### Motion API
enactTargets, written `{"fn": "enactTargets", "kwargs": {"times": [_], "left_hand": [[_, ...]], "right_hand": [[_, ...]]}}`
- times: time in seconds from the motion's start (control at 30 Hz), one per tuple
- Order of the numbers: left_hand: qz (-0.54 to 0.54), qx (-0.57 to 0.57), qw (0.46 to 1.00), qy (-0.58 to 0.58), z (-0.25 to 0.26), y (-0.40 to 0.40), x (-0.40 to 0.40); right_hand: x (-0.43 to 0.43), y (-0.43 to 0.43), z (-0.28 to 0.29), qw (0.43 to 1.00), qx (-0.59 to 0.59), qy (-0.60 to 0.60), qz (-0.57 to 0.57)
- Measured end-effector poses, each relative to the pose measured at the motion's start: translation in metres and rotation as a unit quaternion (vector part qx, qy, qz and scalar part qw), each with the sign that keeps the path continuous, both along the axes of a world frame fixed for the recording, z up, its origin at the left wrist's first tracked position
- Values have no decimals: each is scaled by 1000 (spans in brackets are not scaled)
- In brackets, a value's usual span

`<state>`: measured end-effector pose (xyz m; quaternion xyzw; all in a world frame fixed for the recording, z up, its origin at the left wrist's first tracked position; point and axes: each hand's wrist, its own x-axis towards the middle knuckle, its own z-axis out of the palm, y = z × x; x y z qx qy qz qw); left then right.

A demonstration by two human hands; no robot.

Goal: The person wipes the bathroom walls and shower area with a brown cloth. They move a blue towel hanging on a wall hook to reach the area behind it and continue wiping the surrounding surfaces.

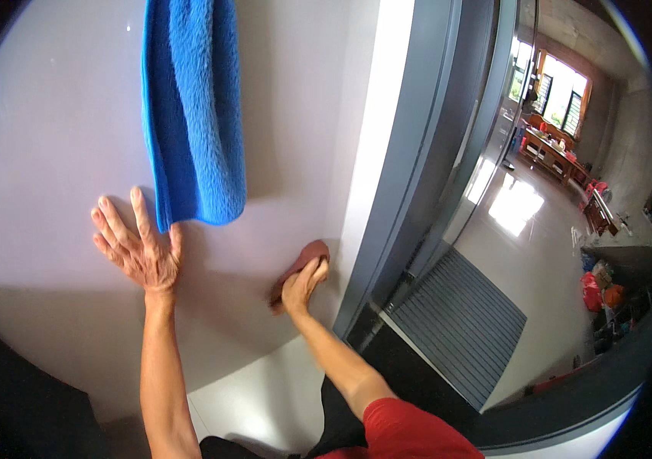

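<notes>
My left hand (145, 258) lies flat with spread fingers against a glossy pale wall (62, 172). Just above it hangs a blue plush towel (205, 126), whose lower corner reaches down between my thumb and index finger. Lower right of the towel, my right hand (303, 284) presses a folded reddish-brown cloth (311, 251) to the same wall, close to its right edge. Part of that cloth is covered by my fingers. What the towel hangs from is out of view.
A grey door frame (412, 172) stands right of the wall. Beyond it, a ribbed grey mat (463, 321) lies on the shiny floor (538, 275). Farther off are a wooden cabinet (549, 158) under windows and several bags (591, 291). Pale floor tiles (257, 401) show below my arms.
</notes>
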<state>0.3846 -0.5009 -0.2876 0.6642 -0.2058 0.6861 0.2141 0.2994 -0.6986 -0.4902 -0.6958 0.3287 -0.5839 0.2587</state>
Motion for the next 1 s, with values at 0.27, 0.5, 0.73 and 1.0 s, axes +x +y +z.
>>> {"fn": "enactTargets", "kwargs": {"times": [0.27,0.5,0.73,1.0], "left_hand": [[-5,-11,1000,8,-4,-2,4],[-13,-16,1000,3,-6,-2,7],[-17,8,1000,-6,-4,6,9],[7,72,996,-53,-10,2,15]], "right_hand": [[-95,-90,224,760,-566,196,-252],[-104,-105,148,624,-577,476,-227],[-107,-94,11,550,-547,616,-142],[-121,-100,-120,416,-533,737,-16]]}}
